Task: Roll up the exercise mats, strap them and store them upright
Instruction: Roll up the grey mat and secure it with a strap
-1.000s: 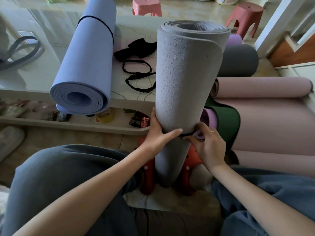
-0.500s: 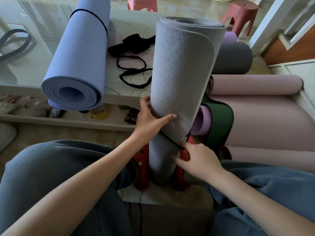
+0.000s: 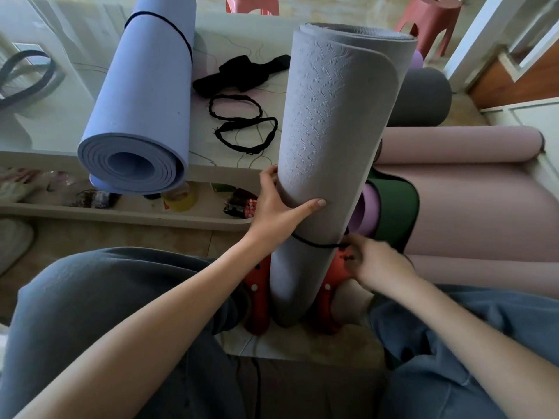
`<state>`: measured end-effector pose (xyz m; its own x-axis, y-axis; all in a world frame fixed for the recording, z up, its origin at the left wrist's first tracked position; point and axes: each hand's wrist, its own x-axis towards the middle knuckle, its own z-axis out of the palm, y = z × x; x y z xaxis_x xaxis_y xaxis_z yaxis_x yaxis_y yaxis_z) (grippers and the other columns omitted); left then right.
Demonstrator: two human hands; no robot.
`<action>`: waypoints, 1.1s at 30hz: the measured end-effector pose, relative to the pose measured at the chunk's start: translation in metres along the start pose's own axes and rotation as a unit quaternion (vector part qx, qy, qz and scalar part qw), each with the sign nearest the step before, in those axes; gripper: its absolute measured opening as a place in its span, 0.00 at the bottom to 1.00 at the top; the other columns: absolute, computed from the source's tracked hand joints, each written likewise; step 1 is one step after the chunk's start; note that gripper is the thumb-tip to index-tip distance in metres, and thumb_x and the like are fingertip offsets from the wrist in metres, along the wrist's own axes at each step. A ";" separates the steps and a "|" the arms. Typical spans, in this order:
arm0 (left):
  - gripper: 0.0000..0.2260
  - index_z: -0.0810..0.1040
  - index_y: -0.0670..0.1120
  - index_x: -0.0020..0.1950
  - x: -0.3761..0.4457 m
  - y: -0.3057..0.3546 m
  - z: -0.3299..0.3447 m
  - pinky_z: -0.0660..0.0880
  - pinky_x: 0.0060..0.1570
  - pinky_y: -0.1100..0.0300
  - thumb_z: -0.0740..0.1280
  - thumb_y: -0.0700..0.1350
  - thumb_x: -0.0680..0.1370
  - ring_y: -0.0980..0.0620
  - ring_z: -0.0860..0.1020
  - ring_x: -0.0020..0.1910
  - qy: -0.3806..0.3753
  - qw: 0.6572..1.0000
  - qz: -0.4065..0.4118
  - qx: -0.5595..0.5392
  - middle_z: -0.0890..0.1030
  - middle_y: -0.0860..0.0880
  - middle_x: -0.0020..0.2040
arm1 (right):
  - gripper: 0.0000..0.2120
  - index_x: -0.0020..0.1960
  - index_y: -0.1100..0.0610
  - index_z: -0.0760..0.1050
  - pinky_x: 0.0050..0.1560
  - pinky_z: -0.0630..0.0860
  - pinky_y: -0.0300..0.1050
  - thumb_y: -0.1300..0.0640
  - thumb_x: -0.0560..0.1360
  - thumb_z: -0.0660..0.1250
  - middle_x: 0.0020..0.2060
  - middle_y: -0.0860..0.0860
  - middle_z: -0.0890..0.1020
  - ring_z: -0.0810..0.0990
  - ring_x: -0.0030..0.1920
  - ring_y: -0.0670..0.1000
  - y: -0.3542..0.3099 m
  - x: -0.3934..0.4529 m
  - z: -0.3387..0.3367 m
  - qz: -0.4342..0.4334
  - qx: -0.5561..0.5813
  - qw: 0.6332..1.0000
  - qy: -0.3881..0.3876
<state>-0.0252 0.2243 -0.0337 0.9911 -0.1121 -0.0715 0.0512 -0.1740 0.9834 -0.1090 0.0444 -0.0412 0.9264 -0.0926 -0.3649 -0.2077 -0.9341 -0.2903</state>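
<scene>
A rolled grey mat (image 3: 329,140) stands upright on the floor between my feet in orange sandals (image 3: 257,297). My left hand (image 3: 278,210) grips its lower part, thumb across the front. A thin black strap (image 3: 314,244) runs around the roll just below that hand. My right hand (image 3: 375,261) pinches the strap at the mat's right side. A blue rolled mat (image 3: 145,95) with a black strap around its far end lies on the low white table (image 3: 60,116).
Loose black straps (image 3: 242,122) and a black cloth (image 3: 242,74) lie on the table. Rolled pink (image 3: 453,143), green (image 3: 393,210), purple and dark grey (image 3: 423,98) mats lie at the right. Red stools (image 3: 429,19) stand at the back.
The black strap has slid down the grey roll. My right hand has moved down with it, and my left hand has shifted up a little on the mat.
</scene>
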 end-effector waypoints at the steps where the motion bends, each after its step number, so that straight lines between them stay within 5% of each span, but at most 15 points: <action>1: 0.40 0.56 0.55 0.68 0.003 -0.002 -0.003 0.70 0.63 0.60 0.80 0.49 0.66 0.55 0.70 0.65 -0.018 1.000 -0.015 0.004 0.71 0.52 0.66 | 0.18 0.64 0.40 0.68 0.46 0.79 0.51 0.51 0.75 0.60 0.53 0.53 0.82 0.81 0.50 0.59 0.006 0.002 -0.010 0.016 0.037 0.998 0.042; 4: 0.46 0.52 0.54 0.75 0.013 -0.004 -0.022 0.69 0.65 0.57 0.79 0.46 0.67 0.53 0.70 0.65 -0.157 0.981 -0.112 0.014 0.68 0.52 0.68 | 0.11 0.59 0.53 0.67 0.29 0.77 0.45 0.58 0.77 0.61 0.41 0.55 0.78 0.80 0.37 0.58 0.030 0.013 -0.036 0.117 0.265 0.938 0.192; 6: 0.39 0.60 0.50 0.74 0.025 -0.012 -0.036 0.72 0.63 0.53 0.74 0.36 0.68 0.50 0.74 0.62 -0.216 0.957 -0.170 -0.093 0.72 0.50 0.66 | 0.10 0.60 0.57 0.67 0.27 0.79 0.47 0.57 0.79 0.59 0.40 0.58 0.77 0.80 0.33 0.58 0.037 0.024 -0.037 0.182 0.354 0.906 0.142; 9: 0.08 0.75 0.43 0.55 0.033 -0.016 -0.038 0.74 0.52 0.56 0.61 0.35 0.78 0.50 0.77 0.47 -0.085 0.938 -0.282 -0.180 0.77 0.45 0.52 | 0.18 0.55 0.58 0.70 0.29 0.79 0.48 0.43 0.81 0.55 0.40 0.58 0.78 0.79 0.31 0.56 0.019 0.039 -0.011 0.249 0.494 0.833 -0.022; 11: 0.10 0.75 0.45 0.51 0.026 -0.022 -0.030 0.72 0.55 0.53 0.57 0.48 0.82 0.48 0.75 0.49 -0.049 0.949 -0.308 -0.038 0.76 0.45 0.52 | 0.25 0.52 0.57 0.74 0.31 0.79 0.47 0.36 0.80 0.51 0.41 0.57 0.81 0.81 0.35 0.56 0.006 0.049 0.015 0.239 0.532 0.810 -0.064; 14: 0.19 0.72 0.47 0.65 0.014 -0.024 -0.013 0.69 0.59 0.56 0.50 0.55 0.84 0.47 0.73 0.60 -0.097 0.947 -0.305 0.037 0.75 0.48 0.61 | 0.24 0.55 0.53 0.78 0.52 0.77 0.50 0.40 0.81 0.49 0.48 0.54 0.81 0.80 0.49 0.56 0.000 0.061 0.045 0.180 0.484 0.856 0.037; 16: 0.17 0.71 0.41 0.68 0.019 -0.028 -0.007 0.71 0.50 0.60 0.52 0.46 0.85 0.43 0.75 0.60 -0.095 0.955 -0.270 0.071 0.75 0.42 0.64 | 0.17 0.46 0.50 0.74 0.44 0.71 0.44 0.45 0.81 0.49 0.40 0.49 0.76 0.74 0.43 0.52 0.004 0.063 0.049 0.155 0.450 0.876 0.077; 19: 0.12 0.75 0.40 0.51 0.031 -0.032 -0.009 0.68 0.30 0.63 0.53 0.39 0.83 0.54 0.74 0.34 -0.087 0.959 -0.251 0.099 0.77 0.41 0.42 | 0.16 0.37 0.53 0.69 0.40 0.70 0.45 0.52 0.81 0.51 0.34 0.50 0.73 0.72 0.36 0.52 0.013 0.065 0.048 0.145 0.378 0.912 0.065; 21: 0.12 0.71 0.42 0.42 0.034 -0.041 -0.011 0.66 0.27 0.64 0.54 0.40 0.83 0.55 0.68 0.27 -0.116 0.944 -0.273 0.144 0.70 0.47 0.33 | 0.17 0.35 0.56 0.67 0.42 0.73 0.48 0.57 0.82 0.52 0.35 0.53 0.73 0.73 0.38 0.54 0.017 0.067 0.051 0.151 0.285 0.946 0.019; 24: 0.09 0.73 0.42 0.46 0.026 -0.063 -0.017 0.71 0.35 0.59 0.56 0.40 0.82 0.53 0.69 0.31 -0.171 0.899 -0.283 0.289 0.71 0.48 0.35 | 0.13 0.41 0.58 0.71 0.44 0.77 0.55 0.56 0.81 0.54 0.41 0.57 0.75 0.75 0.41 0.55 0.020 0.069 0.056 0.178 0.308 0.934 -0.031; 26: 0.11 0.76 0.38 0.54 0.022 -0.072 -0.023 0.72 0.36 0.56 0.55 0.41 0.83 0.51 0.71 0.32 -0.182 0.891 -0.293 0.295 0.75 0.45 0.39 | 0.09 0.50 0.56 0.71 0.37 0.75 0.48 0.54 0.81 0.55 0.47 0.57 0.76 0.76 0.39 0.54 0.021 0.071 0.052 0.214 0.472 0.855 0.011; 29: 0.16 0.72 0.46 0.66 0.024 -0.053 -0.018 0.70 0.47 0.56 0.52 0.52 0.84 0.51 0.75 0.48 -0.097 0.953 -0.280 0.064 0.78 0.48 0.51 | 0.22 0.69 0.51 0.68 0.57 0.71 0.52 0.41 0.81 0.51 0.61 0.49 0.75 0.77 0.56 0.52 0.026 0.082 0.042 0.202 0.635 0.745 0.024; 31: 0.20 0.72 0.49 0.67 0.031 -0.037 -0.009 0.69 0.60 0.55 0.50 0.57 0.84 0.53 0.74 0.59 -0.091 0.952 -0.278 -0.092 0.78 0.53 0.58 | 0.31 0.72 0.45 0.68 0.69 0.65 0.52 0.30 0.76 0.50 0.66 0.42 0.74 0.72 0.66 0.47 0.017 0.083 0.039 0.148 0.659 0.737 -0.001; 33: 0.25 0.71 0.47 0.70 0.029 -0.035 -0.002 0.65 0.69 0.57 0.47 0.59 0.84 0.53 0.70 0.67 -0.116 0.951 -0.262 -0.116 0.75 0.52 0.66 | 0.36 0.70 0.46 0.71 0.70 0.66 0.48 0.25 0.71 0.55 0.63 0.42 0.78 0.74 0.65 0.45 0.016 0.087 0.049 0.157 0.675 0.720 -0.020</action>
<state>0.0024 0.2293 -0.0701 0.7700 -0.2867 -0.5700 0.5828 -0.0477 0.8112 -0.0467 0.0378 -0.1211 0.7637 -0.1913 -0.6165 -0.5452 0.3203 -0.7747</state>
